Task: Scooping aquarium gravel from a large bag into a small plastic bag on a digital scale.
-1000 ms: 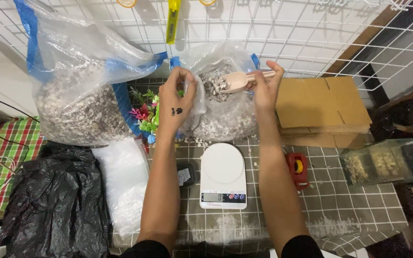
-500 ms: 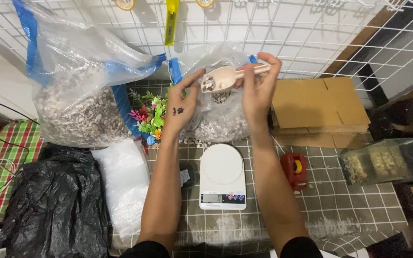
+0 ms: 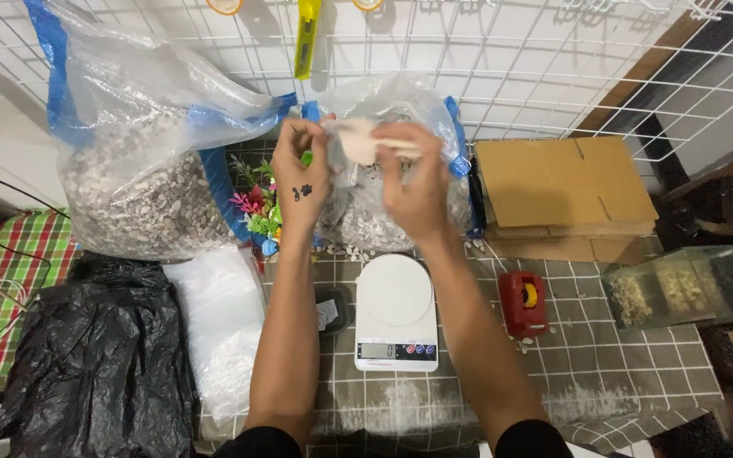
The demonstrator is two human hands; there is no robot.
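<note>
Two bare hands are working at the mouth of a clear plastic bag of small pale pebbles (image 3: 358, 222), which is standing against a white wire grid (image 3: 511, 59). The left hand (image 3: 301, 182) is pinching the bag's upper edge between thumb and fingers. The right hand (image 3: 417, 187) is closing around the handle of a pale scoop (image 3: 358, 140), whose bowl is lying between the two hands, level with the bag's opening; whether the scoop is carrying anything cannot be told.

Directly below both hands, between the forearms, a white digital scale (image 3: 396, 309) is sitting on the tiled tabletop (image 3: 587, 373). Left of the left hand, a larger clear bag of pebbles with blue edging (image 3: 150, 170) is leaning against the grid, and small artificial flowers (image 3: 256, 208) are showing between the two bags. Right of the right hand, a flat cardboard box (image 3: 566, 191) is lying near the grid. Below it, a red tape measure (image 3: 523, 301) is resting just beside the scale, and a clear container (image 3: 693, 284) is standing farther right.
</note>
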